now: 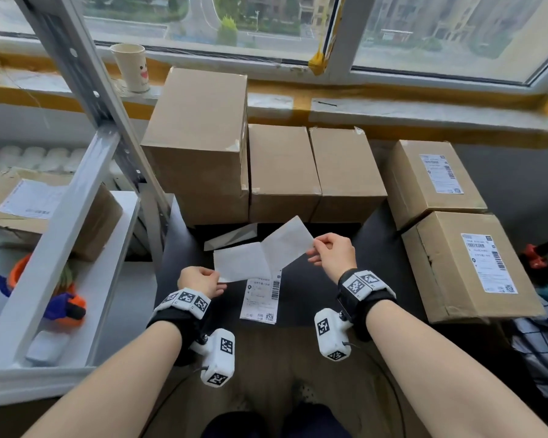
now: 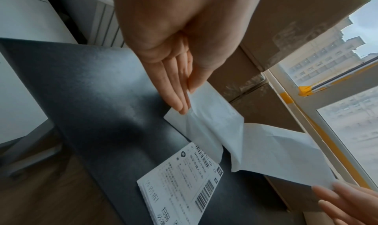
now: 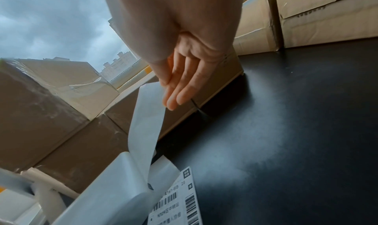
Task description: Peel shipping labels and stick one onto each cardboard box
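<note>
Above the black table [image 1: 370, 279] my two hands pull a white label sheet apart into two leaves joined at a fold. My left hand [image 1: 220, 281] [image 2: 184, 99] pinches the left leaf [image 1: 241, 262] [image 2: 206, 123]. My right hand [image 1: 312, 248] [image 3: 169, 89] pinches the raised right leaf [image 1: 287, 245] [image 3: 147, 125]. Which leaf is the label and which the backing I cannot tell. A stack of printed labels [image 1: 261, 298] [image 2: 180, 188] [image 3: 178, 209] lies under them. Three bare cardboard boxes [image 1: 200, 137] [image 1: 282, 165] [image 1: 345, 165] stand behind. Two labelled boxes [image 1: 431, 178] [image 1: 469, 263] sit at the right.
A loose strip of backing paper [image 1: 231, 238] lies in front of the bare boxes. A metal shelf rack [image 1: 76, 216] at the left holds another labelled box [image 1: 29, 210] and a colourful toy [image 1: 67, 305]. A paper cup [image 1: 132, 67] stands on the window sill.
</note>
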`<state>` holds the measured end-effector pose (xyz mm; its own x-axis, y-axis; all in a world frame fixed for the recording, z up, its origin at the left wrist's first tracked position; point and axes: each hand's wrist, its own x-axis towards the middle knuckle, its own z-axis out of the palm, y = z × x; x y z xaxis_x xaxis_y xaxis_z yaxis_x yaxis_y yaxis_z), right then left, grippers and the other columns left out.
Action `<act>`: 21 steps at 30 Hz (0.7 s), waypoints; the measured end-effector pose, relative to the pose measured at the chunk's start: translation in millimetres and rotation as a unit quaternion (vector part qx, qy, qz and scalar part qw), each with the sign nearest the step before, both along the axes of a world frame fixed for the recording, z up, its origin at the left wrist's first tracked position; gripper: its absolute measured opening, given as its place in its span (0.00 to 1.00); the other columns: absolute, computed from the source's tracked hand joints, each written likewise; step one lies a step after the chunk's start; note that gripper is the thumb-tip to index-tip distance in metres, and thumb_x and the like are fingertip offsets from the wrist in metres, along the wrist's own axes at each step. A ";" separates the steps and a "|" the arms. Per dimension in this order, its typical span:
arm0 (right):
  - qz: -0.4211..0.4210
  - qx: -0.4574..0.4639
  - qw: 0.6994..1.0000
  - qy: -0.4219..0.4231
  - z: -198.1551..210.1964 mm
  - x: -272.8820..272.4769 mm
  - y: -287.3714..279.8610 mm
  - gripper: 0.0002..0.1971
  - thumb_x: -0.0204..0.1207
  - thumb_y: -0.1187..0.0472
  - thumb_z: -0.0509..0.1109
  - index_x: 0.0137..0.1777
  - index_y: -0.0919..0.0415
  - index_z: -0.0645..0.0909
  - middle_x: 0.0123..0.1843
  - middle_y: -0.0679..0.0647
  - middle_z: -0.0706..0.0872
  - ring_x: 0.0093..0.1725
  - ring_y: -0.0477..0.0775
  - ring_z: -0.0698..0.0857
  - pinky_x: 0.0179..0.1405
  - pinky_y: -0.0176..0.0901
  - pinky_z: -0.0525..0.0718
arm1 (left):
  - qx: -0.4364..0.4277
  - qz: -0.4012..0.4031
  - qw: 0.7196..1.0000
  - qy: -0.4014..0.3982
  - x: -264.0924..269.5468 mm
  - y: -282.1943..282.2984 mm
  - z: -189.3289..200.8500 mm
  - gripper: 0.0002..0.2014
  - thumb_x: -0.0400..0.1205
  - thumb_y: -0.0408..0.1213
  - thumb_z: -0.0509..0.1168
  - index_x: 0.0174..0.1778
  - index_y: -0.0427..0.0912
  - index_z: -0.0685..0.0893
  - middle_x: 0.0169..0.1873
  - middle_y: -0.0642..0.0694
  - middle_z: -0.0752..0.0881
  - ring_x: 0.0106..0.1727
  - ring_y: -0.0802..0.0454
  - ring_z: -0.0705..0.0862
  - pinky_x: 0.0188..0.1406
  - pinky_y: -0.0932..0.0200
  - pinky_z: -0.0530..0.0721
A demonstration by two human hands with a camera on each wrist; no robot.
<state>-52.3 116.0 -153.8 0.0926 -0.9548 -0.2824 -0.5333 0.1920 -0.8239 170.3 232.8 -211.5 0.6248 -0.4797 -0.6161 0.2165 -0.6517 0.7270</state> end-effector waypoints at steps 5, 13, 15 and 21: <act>-0.025 -0.010 1.000 -0.002 0.6 -8.8 -7.8 0.08 0.81 0.65 0.63 0.43 0.60 0.82 0.37 0.55 0.89 0.35 0.53 0.88 0.40 0.41 0.88 | 0.020 0.014 1.000 0.018 2.4 -2.8 -12.4 0.08 0.80 0.26 0.64 0.34 0.32 0.80 0.17 0.41 0.85 0.15 0.56 0.84 0.24 0.61 0.86; 0.006 -0.015 0.998 -0.054 4.9 -9.6 -10.7 0.06 0.79 0.67 0.66 0.43 0.62 0.83 0.42 0.61 0.90 0.38 0.52 0.89 0.41 0.38 0.88 | 0.064 -0.007 0.998 -0.002 -0.9 -4.1 -14.3 0.08 0.79 0.30 0.65 0.34 0.32 0.81 0.15 0.43 0.84 0.22 0.48 0.86 0.30 0.55 0.89; 0.024 -0.016 0.998 -0.058 7.1 -6.8 -7.2 0.05 0.79 0.67 0.67 0.43 0.61 0.84 0.42 0.61 0.90 0.38 0.51 0.89 0.41 0.37 0.88 | 0.092 -0.053 0.994 -0.037 2.2 -2.7 -14.4 0.11 0.73 0.35 0.71 0.29 0.32 0.83 0.25 0.35 0.87 0.33 0.39 0.89 0.41 0.44 0.90; 0.067 -0.024 0.994 -0.084 23.5 -1.1 5.2 0.05 0.77 0.67 0.69 0.45 0.65 0.87 0.42 0.60 0.89 0.40 0.53 0.90 0.46 0.42 0.89 | 0.057 -0.113 0.991 -0.046 -8.6 -7.3 30.9 0.12 0.75 0.35 0.68 0.26 0.37 0.82 0.29 0.38 0.87 0.28 0.43 0.85 0.41 0.53 0.89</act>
